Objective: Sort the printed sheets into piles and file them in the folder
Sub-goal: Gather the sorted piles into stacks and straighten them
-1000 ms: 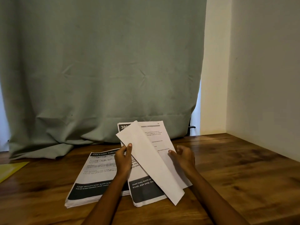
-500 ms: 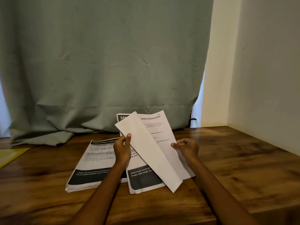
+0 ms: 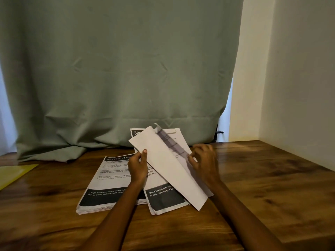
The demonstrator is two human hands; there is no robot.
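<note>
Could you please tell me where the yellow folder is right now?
In the head view the yellow folder lies flat on the wooden table at the far left edge of the picture, well left of the stack of printed sheets and apart from both hands.

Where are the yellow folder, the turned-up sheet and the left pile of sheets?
yellow folder [image 3: 14, 173]: head view, on its flat cover.
turned-up sheet [image 3: 168, 165]: head view, on its blank back.
left pile [image 3: 108, 178]: head view, on the top page's printed text.
</note>
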